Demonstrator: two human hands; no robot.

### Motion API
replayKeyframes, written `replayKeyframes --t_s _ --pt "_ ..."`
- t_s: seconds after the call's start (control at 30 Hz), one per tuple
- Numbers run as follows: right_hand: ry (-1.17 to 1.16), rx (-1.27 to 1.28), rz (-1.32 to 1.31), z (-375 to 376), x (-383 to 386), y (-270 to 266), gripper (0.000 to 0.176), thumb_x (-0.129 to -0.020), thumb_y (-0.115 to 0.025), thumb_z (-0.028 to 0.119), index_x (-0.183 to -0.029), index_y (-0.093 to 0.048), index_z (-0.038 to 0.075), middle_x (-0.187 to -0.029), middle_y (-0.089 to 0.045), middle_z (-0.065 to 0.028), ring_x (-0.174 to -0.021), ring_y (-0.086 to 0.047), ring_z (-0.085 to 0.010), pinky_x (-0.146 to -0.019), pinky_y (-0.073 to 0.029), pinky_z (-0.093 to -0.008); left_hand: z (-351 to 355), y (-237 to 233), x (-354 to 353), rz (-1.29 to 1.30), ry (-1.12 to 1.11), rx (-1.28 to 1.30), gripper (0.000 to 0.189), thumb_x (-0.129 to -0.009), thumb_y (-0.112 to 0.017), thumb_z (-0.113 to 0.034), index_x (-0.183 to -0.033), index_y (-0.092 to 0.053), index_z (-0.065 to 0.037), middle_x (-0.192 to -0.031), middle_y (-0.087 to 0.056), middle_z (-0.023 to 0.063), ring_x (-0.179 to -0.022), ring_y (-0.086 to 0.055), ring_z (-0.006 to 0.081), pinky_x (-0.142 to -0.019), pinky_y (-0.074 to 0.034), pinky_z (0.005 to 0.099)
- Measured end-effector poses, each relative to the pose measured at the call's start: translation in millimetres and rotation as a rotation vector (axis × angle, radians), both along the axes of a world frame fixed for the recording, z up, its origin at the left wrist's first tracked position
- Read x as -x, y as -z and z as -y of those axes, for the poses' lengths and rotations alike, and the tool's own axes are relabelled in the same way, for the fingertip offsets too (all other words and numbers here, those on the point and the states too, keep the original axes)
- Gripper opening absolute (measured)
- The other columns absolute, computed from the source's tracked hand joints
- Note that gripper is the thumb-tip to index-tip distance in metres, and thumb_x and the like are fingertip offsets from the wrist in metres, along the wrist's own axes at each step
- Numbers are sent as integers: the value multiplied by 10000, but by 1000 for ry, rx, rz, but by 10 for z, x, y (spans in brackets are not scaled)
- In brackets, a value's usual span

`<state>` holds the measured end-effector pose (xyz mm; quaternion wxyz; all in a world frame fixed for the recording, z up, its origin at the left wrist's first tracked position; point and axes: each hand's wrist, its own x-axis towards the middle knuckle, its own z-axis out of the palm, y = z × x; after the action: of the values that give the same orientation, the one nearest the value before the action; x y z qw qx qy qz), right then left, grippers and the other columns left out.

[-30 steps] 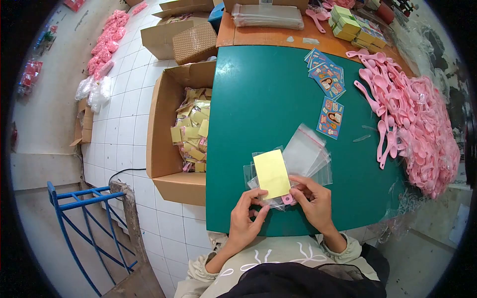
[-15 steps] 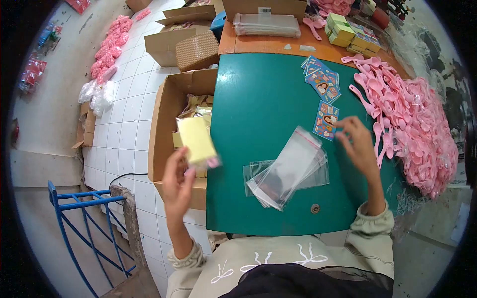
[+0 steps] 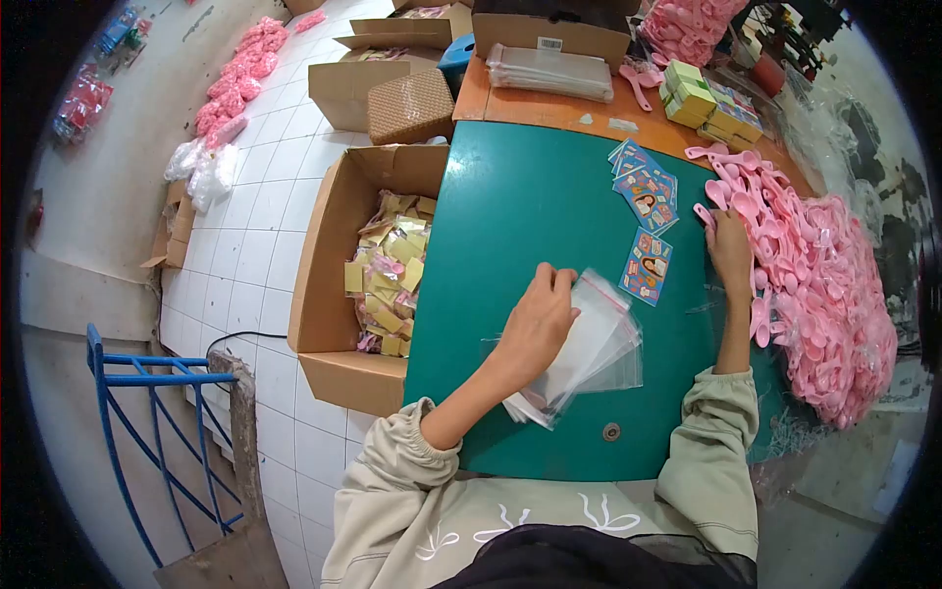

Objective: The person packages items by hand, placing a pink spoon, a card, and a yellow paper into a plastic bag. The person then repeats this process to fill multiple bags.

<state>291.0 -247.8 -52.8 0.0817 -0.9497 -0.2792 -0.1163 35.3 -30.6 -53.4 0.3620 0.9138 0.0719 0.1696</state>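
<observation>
My left hand is over the clear plastic sleeves on the green table, its fingers bent down near their upper edge; whether it grips one is hard to see. At the left edge of the pink spoon pile, my right hand has its fingers closed on a pink spoon. Between the hands lies a single blue printed card, with a fanned stack of similar cards beyond it.
An open cardboard box with yellow packets stands left of the green table. At the back are a stack of plastic sleeves and yellow-green blocks. A blue metal rack is at lower left.
The yellow packet has left my left hand, which has moved right from the box to the sleeves. My right hand has moved from beside the card to the spoons. The view has shifted slightly.
</observation>
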Motion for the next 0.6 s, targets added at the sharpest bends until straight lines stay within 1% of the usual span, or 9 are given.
replayKeyframes --t_s 0.07,0.13,0.17,0.27,0.3,0.33,0.43,0.53,0.6 --pt "-56 -63 -21 11 -22 -21 239 -813 -538 99 -1036 -554 15 -930 -569 -191 -871 -551 -362 -764 -448 -432 -62 73 13 -5 56 220 275 -787 -637 -81 -1024 -526 3 -885 -527 136 -786 -586 267 -710 -486 355" --pt "-55 -153 -37 -4 -29 -88 245 -812 -534 96 -1045 -544 21 -882 -579 -186 -813 -565 -351 -743 -457 -421 -123 70 15 -6 73 278 246 -788 -618 -52 -1013 -535 5 -860 -554 127 -774 -590 251 -706 -484 343" --pt "-27 -207 -45 -87 55 -252 248 -812 -537 98 -1049 -538 23 -858 -585 -184 -783 -576 -339 -732 -464 -409 -142 64 9 -5 84 309 233 -789 -608 -37 -1008 -540 5 -847 -568 123 -769 -592 243 -705 -483 337" --pt "-8 -412 -121 -377 474 -824 231 -838 -541 108 -1056 -530 32 -796 -598 -155 -719 -607 -267 -688 -482 -366 -145 -25 3 38 50 246 183 -788 -594 -14 -968 -563 2 -815 -599 115 -757 -603 227 -689 -484 324" --pt "-11 -489 -157 -415 561 -911 221 -851 -542 112 -1057 -529 34 -778 -603 -141 -703 -618 -237 -671 -488 -350 -154 -28 4 44 62 236 171 -789 -599 -19 -957 -567 -1 -820 -604 115 -759 -606 223 -684 -486 321" --pt "-178 -642 -250 -384 527 -856 191 -889 -525 116 -1055 -525 20 -800 -606 -101 -738 -630 -143 -635 -502 -310 -168 -28 5 51 74 226 159 -791 -603 -24 -945 -571 -3 -824 -609 114 -761 -610 220 -679 -487 318" --pt "-309 -741 -723 -538 858 -1047 163 -899 -519 94 -1030 -529 -2 -796 -599 -66 -730 -624 -106 -611 -508 -294 -177 -47 15 -3 84 292 127 -795 -615 -39 -912 -580 -6 -848 -623 113 -772 -622 212 -676 -493 310" --pt "-340 -648 -916 -701 1012 -1003 142 -879 -547 86 -968 -547 -25 -782 -605 -86 -708 -634 -128 -621 -512 -283 -180 -81 22 -75 77 381 114 -797 -621 -48 -896 -584 -7 -866 -632 110 -782 -632 210 -686 -497 300" --pt "-382 -541 -777 -765 1033 -907 123 -865 -563 80 -927 -562 -26 -755 -604 -102 -695 -642 -153 -608 -508 -282 -180 -105 27 -52 67 382 105 -799 -617 -39 -888 -576 -3 -875 -639 108 -787 -636 206 -697 -501 296"
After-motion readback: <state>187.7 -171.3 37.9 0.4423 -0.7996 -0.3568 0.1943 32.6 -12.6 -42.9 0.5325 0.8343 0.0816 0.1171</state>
